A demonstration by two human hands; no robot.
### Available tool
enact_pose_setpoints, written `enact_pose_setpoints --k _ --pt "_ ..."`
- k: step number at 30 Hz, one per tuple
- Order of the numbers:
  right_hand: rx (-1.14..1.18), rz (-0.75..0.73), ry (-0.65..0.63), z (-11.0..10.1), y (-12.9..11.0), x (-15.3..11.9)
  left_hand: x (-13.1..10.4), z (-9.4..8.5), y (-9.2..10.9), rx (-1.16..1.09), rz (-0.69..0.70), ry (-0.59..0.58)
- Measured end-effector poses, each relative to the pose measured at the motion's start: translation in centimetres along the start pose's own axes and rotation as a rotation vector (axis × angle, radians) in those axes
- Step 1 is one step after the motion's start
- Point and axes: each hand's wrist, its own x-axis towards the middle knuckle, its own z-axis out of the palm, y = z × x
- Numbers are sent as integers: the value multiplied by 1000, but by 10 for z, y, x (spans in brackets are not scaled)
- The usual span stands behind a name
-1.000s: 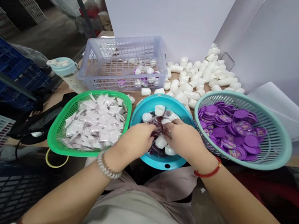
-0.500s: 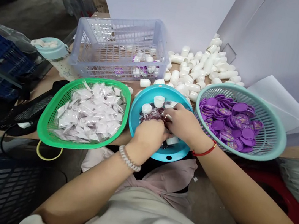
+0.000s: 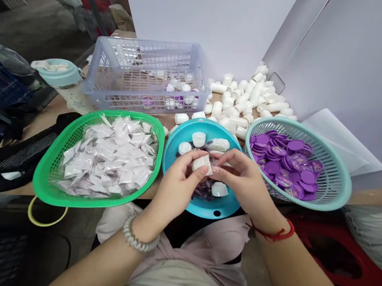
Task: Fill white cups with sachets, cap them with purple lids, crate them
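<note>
Right now the left hand [image 3: 179, 178] pinches a white cup [image 3: 201, 163] between thumb and fingers, just below the middle of the frame. The right hand [image 3: 249, 180] is curled with its thumb tip at the cup's right edge (whether it grips anything, I cannot tell). Beneath both hands sits a blue bowl [image 3: 171, 152] with more white cups and dark packets [image 3: 204, 191]. Left of centre, a green basket [image 3: 41, 175] carries pale packets [image 3: 110, 158]; right of centre, a teal basket [image 3: 333, 188] holds purple discs [image 3: 286, 156]. Behind, on the desk [image 3: 379, 194], are a plastic crate [image 3: 95, 67] and a white heap [image 3: 238, 103].
</note>
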Motion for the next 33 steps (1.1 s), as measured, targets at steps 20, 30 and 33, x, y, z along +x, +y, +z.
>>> enact_pose_setpoints --k 20,30,33 --pt "-234 -395 270 7 2 -32 -19 -6 20 -273 -59 -122" --pt "-416 -517 423 30 7 -39 -20 3 10 149 224 -183" --pt "-270 -493 458 28 8 -39 -19 5 18 98 176 -194"
